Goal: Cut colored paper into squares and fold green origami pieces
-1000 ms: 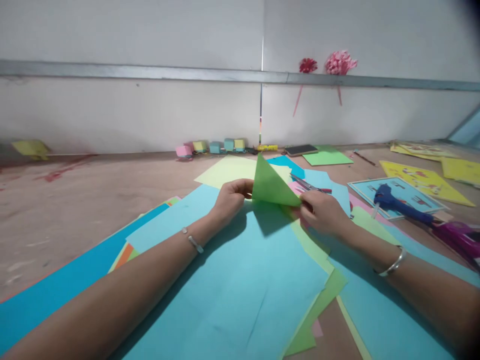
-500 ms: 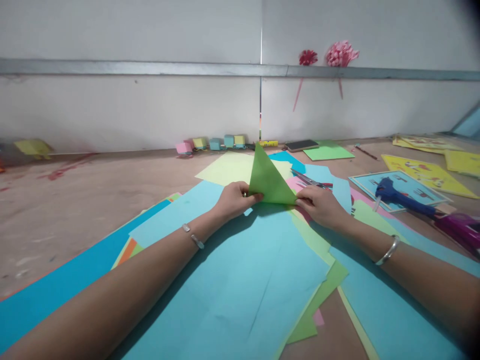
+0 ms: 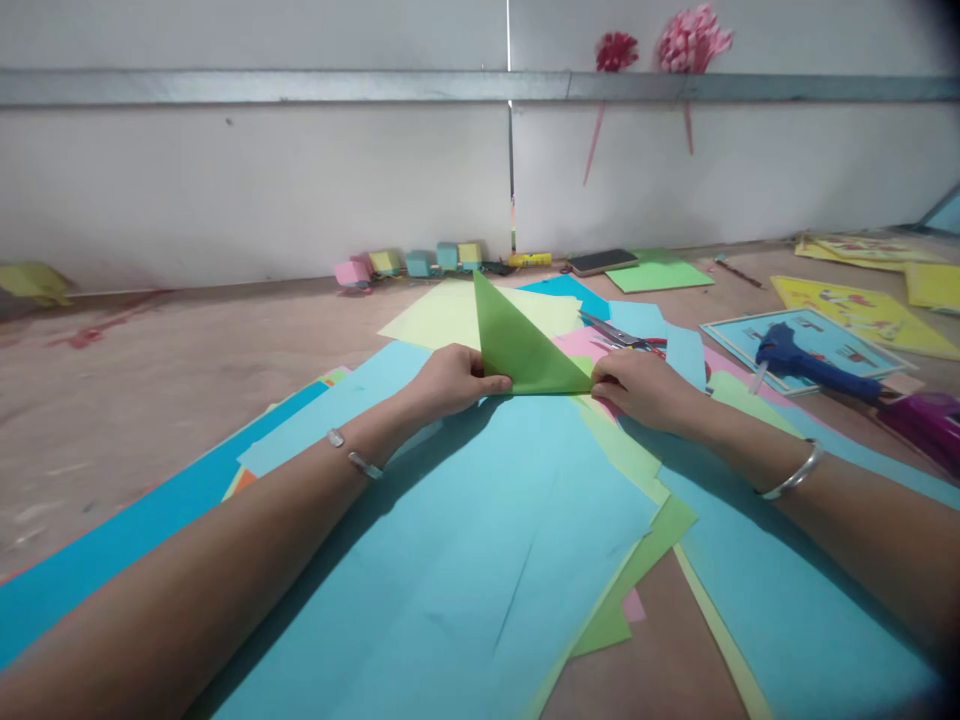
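Note:
A green sheet of paper [image 3: 517, 345], folded into a triangle, is held between my two hands above a large light blue sheet [image 3: 480, 540]. My left hand [image 3: 457, 380] pinches its left side near the bottom, with the thumb along the lower edge. My right hand [image 3: 634, 385] grips the right-hand corner between thumb and fingers. The triangle's tip points up and away from me. Just behind my right hand lies a pair of scissors [image 3: 619, 335] with red handles, on loose paper.
A blue and purple glue gun [image 3: 817, 370] rests on the right by printed cards [image 3: 862, 315]. Small paper cubes [image 3: 420, 262], a yellow tube [image 3: 529, 260] and a phone [image 3: 602, 262] line the wall. Paper flowers [image 3: 694, 40] hang at a metal rail [image 3: 375, 87].
My left hand has shifted slightly left and the triangle's tip has swung left, its lower edge now straighter. My right hand keeps its corner. The camera view has tilted down.

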A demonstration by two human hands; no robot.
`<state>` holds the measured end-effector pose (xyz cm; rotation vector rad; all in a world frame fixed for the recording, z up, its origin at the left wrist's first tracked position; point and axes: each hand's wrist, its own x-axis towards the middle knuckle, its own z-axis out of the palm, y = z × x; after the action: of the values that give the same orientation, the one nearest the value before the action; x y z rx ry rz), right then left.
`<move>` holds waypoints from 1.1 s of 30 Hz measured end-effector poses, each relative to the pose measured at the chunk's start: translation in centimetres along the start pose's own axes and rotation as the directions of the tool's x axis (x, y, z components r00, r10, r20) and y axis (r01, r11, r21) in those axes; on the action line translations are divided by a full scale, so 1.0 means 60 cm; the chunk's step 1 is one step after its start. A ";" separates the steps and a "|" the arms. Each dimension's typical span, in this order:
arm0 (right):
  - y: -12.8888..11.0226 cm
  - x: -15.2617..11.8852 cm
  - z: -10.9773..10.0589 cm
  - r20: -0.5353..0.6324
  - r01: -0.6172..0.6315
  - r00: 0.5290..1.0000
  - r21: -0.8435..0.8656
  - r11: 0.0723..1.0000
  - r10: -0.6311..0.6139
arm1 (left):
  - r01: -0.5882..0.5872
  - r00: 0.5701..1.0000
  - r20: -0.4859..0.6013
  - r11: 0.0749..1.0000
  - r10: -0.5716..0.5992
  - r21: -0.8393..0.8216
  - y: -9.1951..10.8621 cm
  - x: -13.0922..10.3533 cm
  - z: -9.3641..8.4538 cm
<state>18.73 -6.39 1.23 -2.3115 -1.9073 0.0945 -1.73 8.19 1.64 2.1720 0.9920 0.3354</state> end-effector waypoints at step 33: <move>-0.052 -0.024 -0.002 -0.010 0.047 0.999 -0.333 0.942 -0.053 | -0.637 0.725 0.185 0.544 0.663 0.546 -0.008 -0.006 0.036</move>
<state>15.41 -7.21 1.73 -2.4510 -2.1114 -0.2766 -1.15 7.04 -0.21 3.0916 0.2295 0.4660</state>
